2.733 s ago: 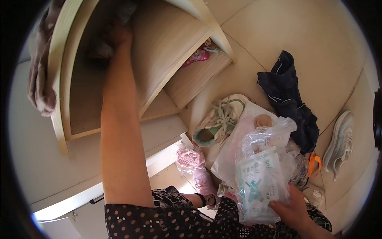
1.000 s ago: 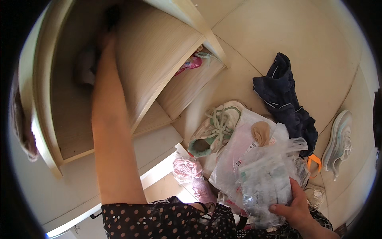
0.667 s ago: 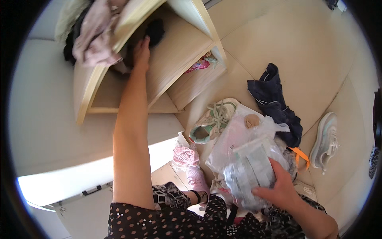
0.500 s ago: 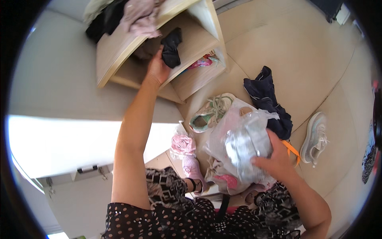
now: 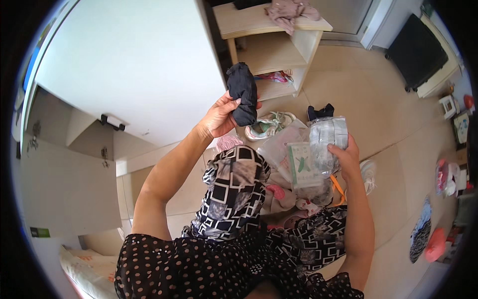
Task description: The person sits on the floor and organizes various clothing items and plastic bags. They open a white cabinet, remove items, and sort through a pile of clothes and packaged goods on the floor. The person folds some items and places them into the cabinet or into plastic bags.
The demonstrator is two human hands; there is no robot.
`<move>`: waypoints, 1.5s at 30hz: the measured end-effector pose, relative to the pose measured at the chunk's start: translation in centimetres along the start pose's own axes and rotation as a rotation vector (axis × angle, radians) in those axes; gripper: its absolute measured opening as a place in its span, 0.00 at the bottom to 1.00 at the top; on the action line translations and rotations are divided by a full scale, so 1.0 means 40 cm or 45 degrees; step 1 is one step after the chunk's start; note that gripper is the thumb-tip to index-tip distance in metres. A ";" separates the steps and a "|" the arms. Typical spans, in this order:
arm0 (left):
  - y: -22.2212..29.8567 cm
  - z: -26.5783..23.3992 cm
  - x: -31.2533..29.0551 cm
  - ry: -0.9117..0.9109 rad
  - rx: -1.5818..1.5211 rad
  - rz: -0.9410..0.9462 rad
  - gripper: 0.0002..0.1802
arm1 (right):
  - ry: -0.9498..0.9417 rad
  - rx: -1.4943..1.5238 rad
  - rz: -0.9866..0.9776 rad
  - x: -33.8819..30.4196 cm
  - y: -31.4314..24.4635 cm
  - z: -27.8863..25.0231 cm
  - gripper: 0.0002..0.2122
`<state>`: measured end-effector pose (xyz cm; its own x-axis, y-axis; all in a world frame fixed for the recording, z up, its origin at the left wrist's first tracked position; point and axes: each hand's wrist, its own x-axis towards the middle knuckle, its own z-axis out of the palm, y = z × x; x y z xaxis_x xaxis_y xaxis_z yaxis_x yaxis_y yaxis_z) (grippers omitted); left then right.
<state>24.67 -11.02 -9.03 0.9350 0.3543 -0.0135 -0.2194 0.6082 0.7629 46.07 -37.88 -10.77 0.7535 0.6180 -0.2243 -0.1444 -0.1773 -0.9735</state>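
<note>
My left hand (image 5: pixel 222 114) is closed around a rolled black cloth bundle (image 5: pixel 242 93), held up in front of the wooden shelf unit (image 5: pixel 269 47). On the other side, my right hand (image 5: pixel 344 155) grips a clear plastic packet (image 5: pixel 328 142) with silvery-white contents that I cannot make out. Just below and left of that packet shows a flat package with a green print (image 5: pixel 302 165). Translucent plastic bags (image 5: pixel 279 147) lie around it, near a pale sneaker with green lining (image 5: pixel 271 125). Behind the packet, part of a dark navy cloth (image 5: pixel 320 112) shows on the floor.
A white cabinet panel (image 5: pixel 129 65) with a black handle stands at the left. Pink cloth (image 5: pixel 294 12) rests on top of the shelf unit. A black suitcase (image 5: pixel 417 52) stands at the far right. Another sneaker (image 5: pixel 368 175) lies beside my right forearm, near an orange strap (image 5: pixel 338 189).
My left hand has brought the black bundle out of the shelf, back toward me. My right hand still holds the plastic packet, now raised more upright. The view has shifted, showing more room.
</note>
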 end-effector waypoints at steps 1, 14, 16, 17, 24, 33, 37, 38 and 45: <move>0.002 0.004 -0.019 0.035 -0.012 0.019 0.23 | 0.010 -0.014 -0.015 -0.006 -0.004 0.009 0.25; 0.002 -0.149 -0.180 0.608 0.323 -0.099 0.28 | -0.153 -0.151 -0.050 0.034 0.041 0.100 0.22; 0.032 -0.147 -0.229 0.550 0.215 -0.091 0.28 | -0.193 -0.140 -0.059 0.030 0.036 0.123 0.22; 0.023 -0.172 -0.246 0.475 0.124 -0.090 0.26 | -0.191 -0.181 -0.032 0.022 0.028 0.129 0.22; 0.031 -0.250 -0.361 0.486 -0.005 0.193 0.19 | -0.206 -0.242 0.024 0.043 0.050 0.151 0.22; 0.130 -0.443 -0.548 2.044 -0.182 1.009 0.17 | -0.204 -0.115 -0.042 0.066 0.083 0.104 0.26; 0.254 -0.583 -0.612 1.877 -0.084 0.946 0.27 | -0.241 -0.167 -0.106 0.023 0.047 0.154 0.23; 0.264 -0.613 -0.608 1.747 -0.235 1.011 0.17 | -0.247 -0.129 -0.088 0.018 0.046 0.164 0.24; 0.237 -0.667 -0.655 1.713 0.266 0.762 0.21 | -0.329 0.035 -0.274 -0.092 -0.224 0.260 0.25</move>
<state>-9.34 4.44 -18.68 -0.2552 0.9542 -0.1558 -0.3169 0.0697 0.9459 37.93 -30.60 -1.70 0.5816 0.8133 -0.0142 -0.0199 -0.0032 -0.9998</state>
